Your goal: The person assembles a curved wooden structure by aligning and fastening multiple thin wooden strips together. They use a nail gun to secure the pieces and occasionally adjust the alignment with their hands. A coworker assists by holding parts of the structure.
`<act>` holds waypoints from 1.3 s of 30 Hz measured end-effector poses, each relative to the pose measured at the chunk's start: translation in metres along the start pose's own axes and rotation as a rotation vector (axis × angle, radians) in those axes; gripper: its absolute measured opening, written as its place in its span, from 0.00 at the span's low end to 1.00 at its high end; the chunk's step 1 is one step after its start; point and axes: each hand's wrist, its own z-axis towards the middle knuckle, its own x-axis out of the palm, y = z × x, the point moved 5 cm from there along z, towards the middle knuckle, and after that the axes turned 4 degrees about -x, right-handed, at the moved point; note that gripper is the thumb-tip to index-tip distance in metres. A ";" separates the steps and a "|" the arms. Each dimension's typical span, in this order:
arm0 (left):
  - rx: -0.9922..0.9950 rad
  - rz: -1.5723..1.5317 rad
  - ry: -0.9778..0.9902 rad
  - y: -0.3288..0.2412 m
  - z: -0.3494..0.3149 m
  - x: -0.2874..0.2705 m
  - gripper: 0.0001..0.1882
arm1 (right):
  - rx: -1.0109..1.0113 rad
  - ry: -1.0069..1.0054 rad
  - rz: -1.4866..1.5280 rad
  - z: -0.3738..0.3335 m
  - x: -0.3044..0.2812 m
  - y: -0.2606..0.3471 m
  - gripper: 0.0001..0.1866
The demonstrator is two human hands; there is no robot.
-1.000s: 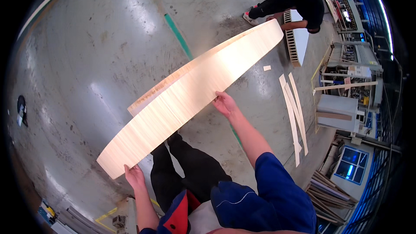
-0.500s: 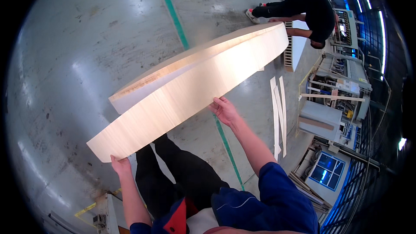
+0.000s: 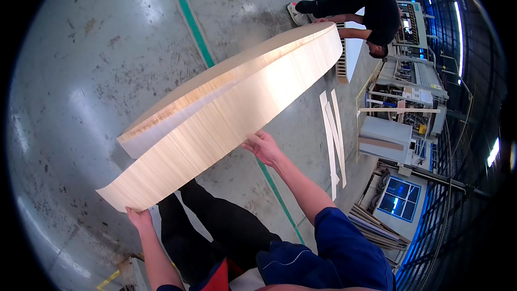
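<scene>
Head: wooden strip (image 3: 215, 129) appears further left now.

The left hand (image 3: 139, 218) pinches a long, pale wood-grained strip (image 3: 215, 129) near its left end; the right hand (image 3: 262, 148) holds the same edge farther along. Beyond both hands shows a curved board (image 3: 210, 78). Right of the right hand, narrow pale slats (image 3: 329, 145) lie on the floor (image 3: 301, 129).

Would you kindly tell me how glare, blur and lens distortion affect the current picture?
In the head view, glare whitens part of the strip and streaks the floor; head view again, a hazy patch softens the upper edge of the panel; also in the head view, the fisheye bends the dark wall and blackens the corners.
</scene>
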 end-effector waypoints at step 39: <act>0.013 0.218 0.300 0.027 -0.035 0.079 0.34 | -0.119 0.077 0.044 -0.076 -0.022 0.040 0.09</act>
